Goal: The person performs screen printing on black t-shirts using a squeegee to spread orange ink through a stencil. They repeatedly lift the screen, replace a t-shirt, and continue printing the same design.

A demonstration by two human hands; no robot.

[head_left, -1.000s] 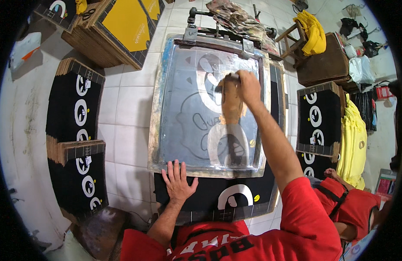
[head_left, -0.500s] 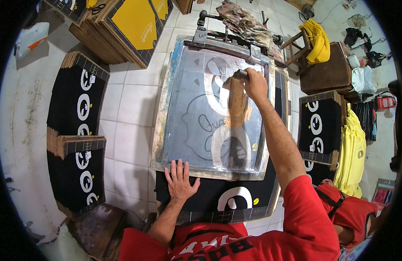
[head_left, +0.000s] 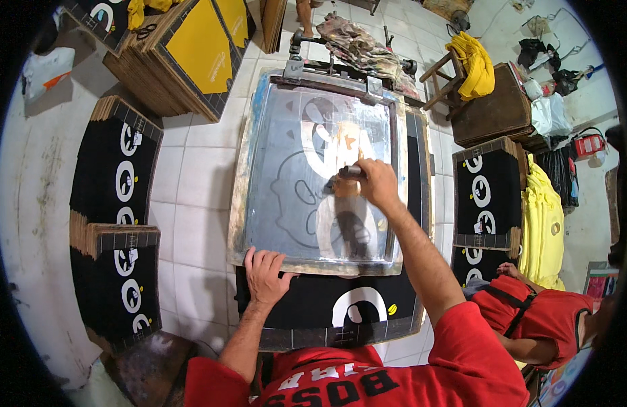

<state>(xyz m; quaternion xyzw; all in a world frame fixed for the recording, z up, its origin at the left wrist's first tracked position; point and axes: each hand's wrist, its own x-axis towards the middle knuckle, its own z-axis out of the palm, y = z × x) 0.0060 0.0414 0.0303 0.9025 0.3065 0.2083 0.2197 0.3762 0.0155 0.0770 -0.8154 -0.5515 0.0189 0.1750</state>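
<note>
Right hand: closed round the dark handle of a squeegee, set over the middle of the mesh, right of centre.
Left hand: fingers slightly bent, thumb apart, laid on the near edge of the screen frame by its left corner.

Lettering: large block capitals, black and white, on the wearer's red shirt; rounded outlined characters on the mesh, partly covered; pale script on a yellow panel; a dark handwritten mark on the left metal clamp.

Screen: worn, stained wooden rim, blue along the far left; grey, glossy, translucent mesh with pale curved shapes; an orange-brown ink smear beneath the squeegee.

Under it: black cloth, matte, printed with a white arch and a small yellow oval, on a board with ruled edges.

To the left: stacked brown-edged boards faced with black printed cloth.
To the right: yellow fabric, draped in folds; a co-worker in a red top.
</note>
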